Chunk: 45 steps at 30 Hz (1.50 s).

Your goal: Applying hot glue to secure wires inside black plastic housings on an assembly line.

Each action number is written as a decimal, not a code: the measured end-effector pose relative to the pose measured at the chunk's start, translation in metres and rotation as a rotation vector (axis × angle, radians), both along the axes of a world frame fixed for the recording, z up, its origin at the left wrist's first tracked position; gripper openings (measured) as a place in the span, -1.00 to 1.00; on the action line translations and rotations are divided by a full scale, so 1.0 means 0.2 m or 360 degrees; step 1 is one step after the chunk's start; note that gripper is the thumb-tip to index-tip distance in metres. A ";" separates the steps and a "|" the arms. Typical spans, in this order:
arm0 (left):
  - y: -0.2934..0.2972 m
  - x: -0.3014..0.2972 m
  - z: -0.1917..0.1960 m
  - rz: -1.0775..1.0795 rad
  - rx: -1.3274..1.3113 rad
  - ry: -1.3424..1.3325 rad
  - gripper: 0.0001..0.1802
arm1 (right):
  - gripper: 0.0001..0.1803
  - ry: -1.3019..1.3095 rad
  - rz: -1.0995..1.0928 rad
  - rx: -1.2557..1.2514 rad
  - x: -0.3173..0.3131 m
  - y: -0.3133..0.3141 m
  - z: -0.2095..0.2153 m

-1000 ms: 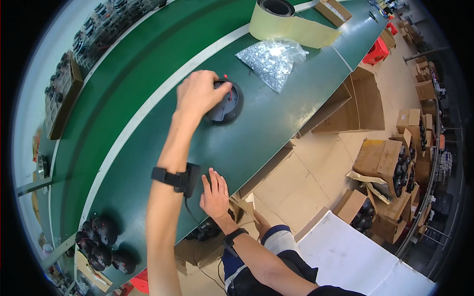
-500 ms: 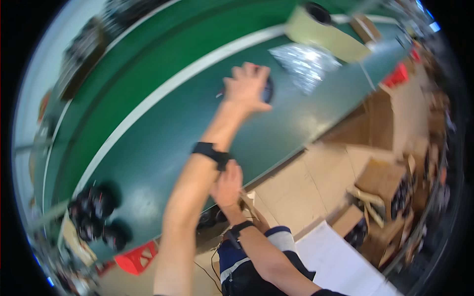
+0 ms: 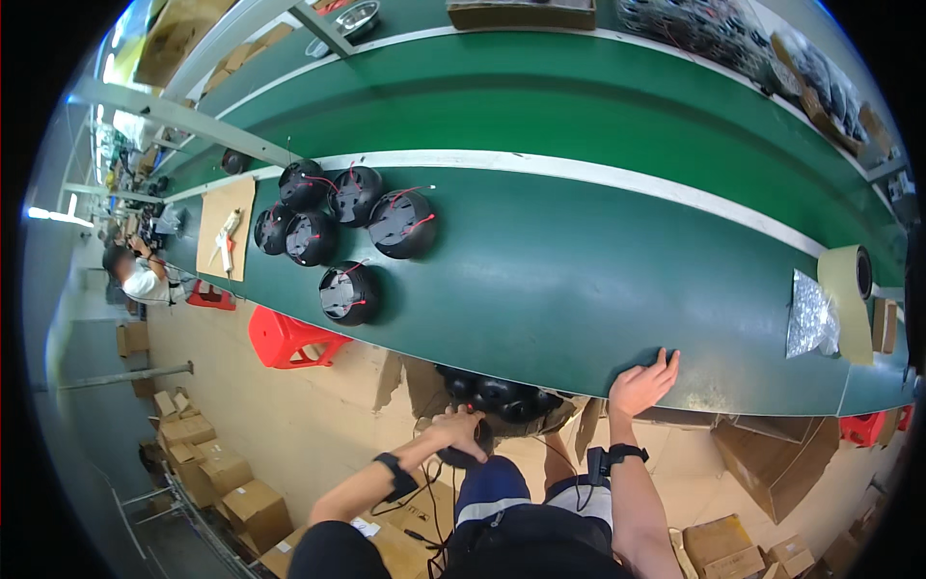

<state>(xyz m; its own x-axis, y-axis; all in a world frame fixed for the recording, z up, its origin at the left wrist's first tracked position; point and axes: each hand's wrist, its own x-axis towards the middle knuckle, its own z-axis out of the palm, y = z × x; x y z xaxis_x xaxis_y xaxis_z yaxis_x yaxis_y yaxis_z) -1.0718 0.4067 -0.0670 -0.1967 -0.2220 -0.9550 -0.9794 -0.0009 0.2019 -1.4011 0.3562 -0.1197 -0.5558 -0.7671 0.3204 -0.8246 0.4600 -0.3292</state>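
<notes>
Cannot read any word, number, brand or sign for certain. Can spot dark printing [image 3: 417,511] on brown cardboard [image 3: 397,555] between six and seven o'clock, too small to decipher. Can spot white label [image 3: 366,527] on same cardboard, nearer seven o'clock, likewise illegible.

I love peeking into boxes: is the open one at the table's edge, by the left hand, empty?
Not empty: black round parts show inside the cardboard box. How full, I cannot tell.
</notes>
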 end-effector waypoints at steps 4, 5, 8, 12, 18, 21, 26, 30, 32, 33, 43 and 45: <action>0.10 0.24 -0.56 0.0232 -0.1381 -0.0003 0.05 | -0.45 -0.0005 0.0042 0.0016 0.12 -0.02 -0.02; 0.12 0.29 -0.62 0.0275 -0.1459 -0.0044 -0.05 | -0.46 -0.0027 0.0050 0.0006 0.16 -0.02 -0.03; -0.04 0.03 -0.40 0.0341 -0.1060 0.0513 -0.29 | -0.48 0.0081 -0.0039 0.0042 -0.05 0.01 -0.06; -0.47 0.15 0.21 0.0747 -0.2015 0.0912 -0.66 | -0.50 0.0039 -0.0060 0.0008 -0.03 0.00 -0.04; -1.28 0.70 0.41 0.0522 -0.2429 0.0413 0.23 | -0.50 0.0064 -0.0023 0.0019 0.05 -0.01 -0.07; -1.34 0.64 0.25 0.0316 -0.2403 0.0425 0.31 | -0.50 0.0041 -0.0035 0.0007 0.04 -0.01 -0.06; -0.96 0.19 0.22 0.0274 -0.2084 0.0819 0.34 | -0.49 0.0045 -0.0072 -0.0012 -0.01 0.01 -0.07; -0.71 -0.05 0.27 0.0269 -0.1922 0.0771 0.31 | -0.49 0.0040 -0.0052 0.0038 0.02 0.00 -0.07; -0.50 -0.11 0.28 0.0091 -0.1866 0.0815 0.24 | -0.49 0.0022 -0.0034 0.0049 -0.01 -0.02 -0.06; -0.36 -0.09 0.25 -0.0111 -0.1791 0.0965 0.25 | -0.50 0.0038 -0.0046 0.0030 -0.02 -0.02 -0.06; 0.10 0.27 -0.60 0.0034 -0.1319 0.0397 0.01 | -0.48 -0.0021 0.0011 0.0057 0.16 0.02 -0.10; -0.04 0.15 -0.58 0.0161 -0.1133 0.0643 -0.13 | -0.46 0.0004 -0.0003 0.0068 0.08 0.02 -0.11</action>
<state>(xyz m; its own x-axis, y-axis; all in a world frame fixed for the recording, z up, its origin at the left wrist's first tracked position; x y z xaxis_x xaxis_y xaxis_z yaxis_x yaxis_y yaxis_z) -1.0416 0.3979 -0.1840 -0.4412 -0.7826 -0.4392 -0.8333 0.1757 0.5241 -1.3842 0.3594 -0.1418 -0.5564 -0.7792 0.2886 -0.8247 0.4751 -0.3069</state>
